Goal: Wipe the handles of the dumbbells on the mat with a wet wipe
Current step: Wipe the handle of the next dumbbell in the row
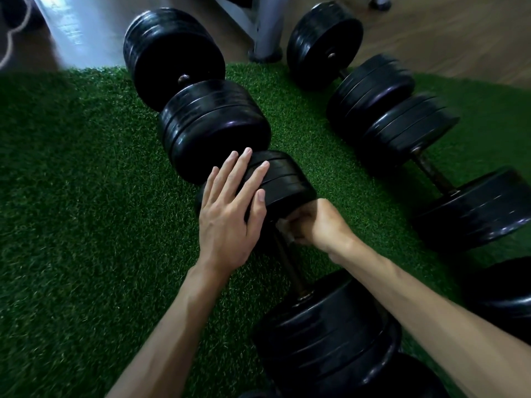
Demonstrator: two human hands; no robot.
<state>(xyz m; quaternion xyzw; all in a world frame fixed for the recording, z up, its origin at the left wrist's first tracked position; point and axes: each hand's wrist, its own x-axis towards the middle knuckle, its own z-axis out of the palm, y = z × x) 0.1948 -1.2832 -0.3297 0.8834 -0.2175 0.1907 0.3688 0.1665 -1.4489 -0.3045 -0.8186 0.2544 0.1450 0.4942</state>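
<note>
Several black dumbbells lie on a green turf mat (74, 196). The nearest dumbbell (327, 334) runs from the centre toward the lower right, its dark metal handle (288, 268) bare between the weights. My left hand (232, 208) rests flat with straight fingers on that dumbbell's far weight (284, 179). My right hand (316, 222) curls round the upper end of the handle, pressing a pale wet wipe (284, 229) against it. Most of the wipe is hidden under my fingers.
A second dumbbell (198, 110) lies at the back centre, and a third dumbbell (416, 145) on the right. Another weight (505, 294) shows at the right edge. Grey bench legs (264, 33) stand behind the mat on wooden floor (445, 30).
</note>
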